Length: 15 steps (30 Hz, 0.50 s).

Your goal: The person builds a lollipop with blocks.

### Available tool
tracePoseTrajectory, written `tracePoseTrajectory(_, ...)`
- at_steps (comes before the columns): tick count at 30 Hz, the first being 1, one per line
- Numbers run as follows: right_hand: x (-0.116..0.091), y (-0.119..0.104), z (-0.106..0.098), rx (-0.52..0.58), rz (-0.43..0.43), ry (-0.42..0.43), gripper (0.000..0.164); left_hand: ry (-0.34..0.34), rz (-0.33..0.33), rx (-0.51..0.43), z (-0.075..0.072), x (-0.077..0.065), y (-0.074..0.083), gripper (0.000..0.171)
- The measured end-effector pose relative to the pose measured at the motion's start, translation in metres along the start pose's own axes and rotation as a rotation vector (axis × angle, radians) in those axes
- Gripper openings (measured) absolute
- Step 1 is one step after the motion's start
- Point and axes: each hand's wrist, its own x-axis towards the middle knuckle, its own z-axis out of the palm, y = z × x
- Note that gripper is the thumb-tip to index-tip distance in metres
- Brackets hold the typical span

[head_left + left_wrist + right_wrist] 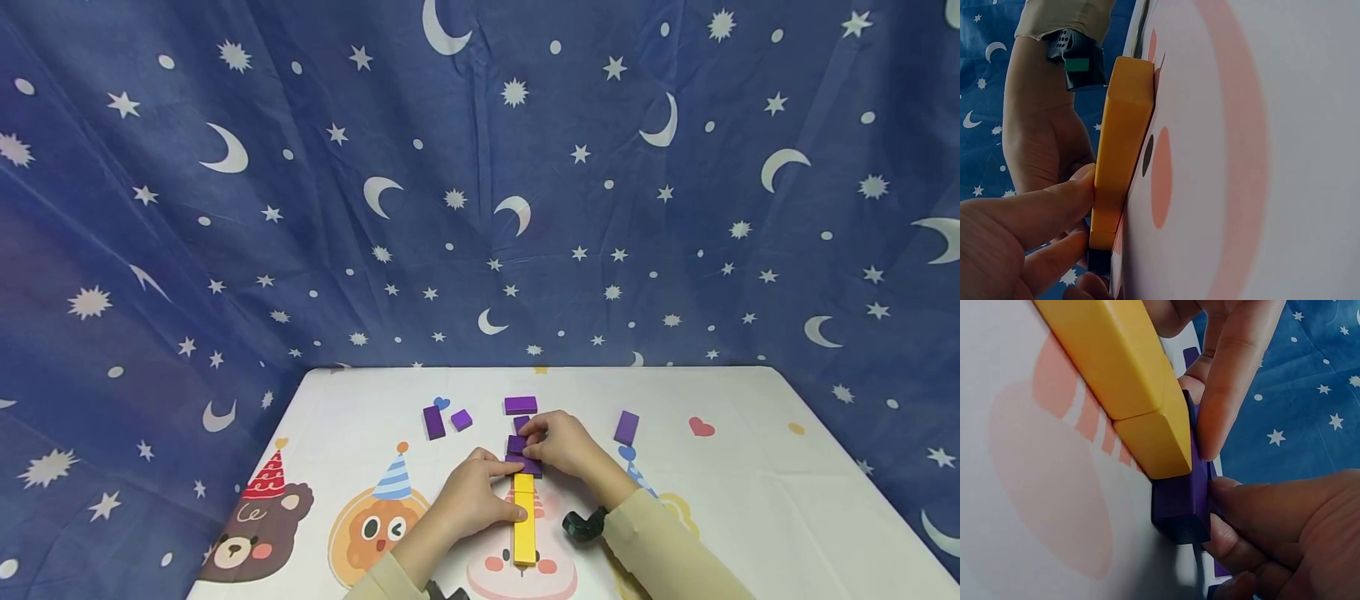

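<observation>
A long yellow block [524, 546] and a shorter yellow block [523, 482] lie end to end on the table. A purple block [1180, 503] lies crosswise against the short one's far end. My left hand [474, 498] has its thumb at the long yellow block's side, while its straight index finger presses the crosswise purple block. With thumb and fingers, my right hand [564, 446] pinches a small purple block [516, 445] just beyond the crosswise one. Another purple block [521, 423] continues the row, partly hidden by the right fingers.
Beyond the row lies a purple block [521, 406]. To the left are a dark purple block [433, 422] and a small purple block [461, 420]; one more purple block [626, 427] lies right. A starry blue curtain [480, 208] hangs behind the printed white tablecloth [750, 500].
</observation>
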Motion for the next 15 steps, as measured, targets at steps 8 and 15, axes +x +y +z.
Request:
tracePoseTrajectory(8, 0.0002, -0.0017, 0.0025, -0.009, 0.002, 0.021, 0.010, -0.004, -0.009, -0.004, -0.0023, -0.0011, 0.0037, 0.069)
tracePoseTrajectory(15, -0.0011, -0.0020, 0.0073, -0.021, -0.007, 0.043, 0.010, -0.007, -0.007, -0.003, -0.0029, -0.0014, 0.0037, 0.070)
